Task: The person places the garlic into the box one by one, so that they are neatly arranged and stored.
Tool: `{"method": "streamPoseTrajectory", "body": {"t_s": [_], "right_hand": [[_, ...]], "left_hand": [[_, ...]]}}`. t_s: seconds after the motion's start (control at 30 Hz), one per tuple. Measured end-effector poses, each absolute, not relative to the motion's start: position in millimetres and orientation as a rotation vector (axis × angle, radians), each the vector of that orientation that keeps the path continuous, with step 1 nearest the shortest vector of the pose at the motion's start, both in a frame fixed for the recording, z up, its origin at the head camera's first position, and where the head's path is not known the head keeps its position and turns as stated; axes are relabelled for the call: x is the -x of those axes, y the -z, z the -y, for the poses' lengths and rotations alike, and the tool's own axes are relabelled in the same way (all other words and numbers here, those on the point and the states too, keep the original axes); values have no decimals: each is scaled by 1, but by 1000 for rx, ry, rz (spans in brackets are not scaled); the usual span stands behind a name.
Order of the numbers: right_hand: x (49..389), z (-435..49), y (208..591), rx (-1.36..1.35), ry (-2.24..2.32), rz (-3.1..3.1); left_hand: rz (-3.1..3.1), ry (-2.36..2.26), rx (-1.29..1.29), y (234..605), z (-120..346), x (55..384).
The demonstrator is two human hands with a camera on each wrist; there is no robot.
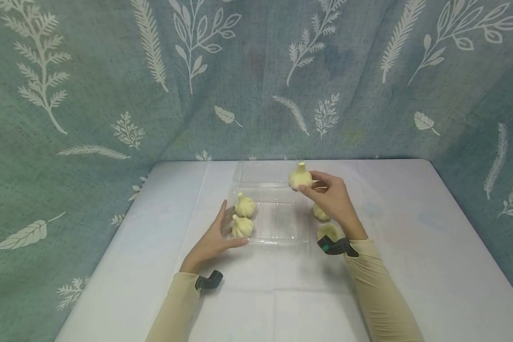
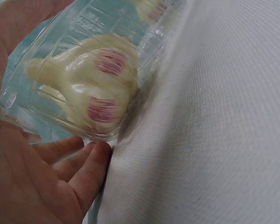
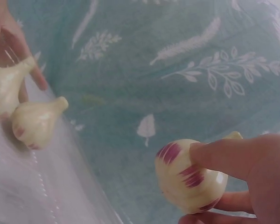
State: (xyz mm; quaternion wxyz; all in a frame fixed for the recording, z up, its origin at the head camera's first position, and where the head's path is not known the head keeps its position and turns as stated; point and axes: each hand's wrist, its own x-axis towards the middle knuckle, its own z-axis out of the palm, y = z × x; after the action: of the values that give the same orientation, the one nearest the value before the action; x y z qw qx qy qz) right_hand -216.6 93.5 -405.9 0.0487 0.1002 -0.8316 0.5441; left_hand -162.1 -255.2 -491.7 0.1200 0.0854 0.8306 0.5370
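My right hand [image 1: 331, 197] pinches a garlic bulb [image 1: 300, 177] between thumb and fingers, raised above the back right of a clear plastic container [image 1: 277, 241]. Purple streaks mark this bulb's skin in the right wrist view. Two more cream garlic bulbs, one behind [image 1: 245, 206] and one in front [image 1: 242, 227], sit in the container's left end. Around that end my left hand [image 1: 213, 240] grips the container, thumb along the front side and fingers on the left. The left wrist view shows its fingertips [image 2: 100, 151] at the plastic wall, low by the cloth.
The container's clear lid [image 1: 265, 172] lies folded back behind it. Two garlic bulbs, one farther back [image 1: 320, 212] and one nearer [image 1: 328, 232], are right of the container, partly covered by my right hand and wrist. A white cloth [image 1: 247, 304] covers the table; a leaf-patterned curtain [image 1: 256, 95] hangs behind.
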Motion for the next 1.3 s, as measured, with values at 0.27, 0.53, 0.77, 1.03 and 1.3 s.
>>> {"method": "streamPoseTrajectory", "body": {"t_s": [0.27,0.53,0.77,1.03,1.3], "right_hand": [[215,-85,410,-302,-1667,2566],[213,-81,411,-316,-1668,2578],[212,-76,411,-347,-1663,2595],[216,-66,416,-400,-1664,2584],[221,-53,423,-400,-1676,2607]], "left_hand": [[-2411,-1589,-265,492,256,162],[-2415,-1591,-270,493,255,164],[-2408,-1597,-272,493,256,164],[-2421,-1582,-274,493,255,164],[-2419,-1594,-271,494,255,164]]}}
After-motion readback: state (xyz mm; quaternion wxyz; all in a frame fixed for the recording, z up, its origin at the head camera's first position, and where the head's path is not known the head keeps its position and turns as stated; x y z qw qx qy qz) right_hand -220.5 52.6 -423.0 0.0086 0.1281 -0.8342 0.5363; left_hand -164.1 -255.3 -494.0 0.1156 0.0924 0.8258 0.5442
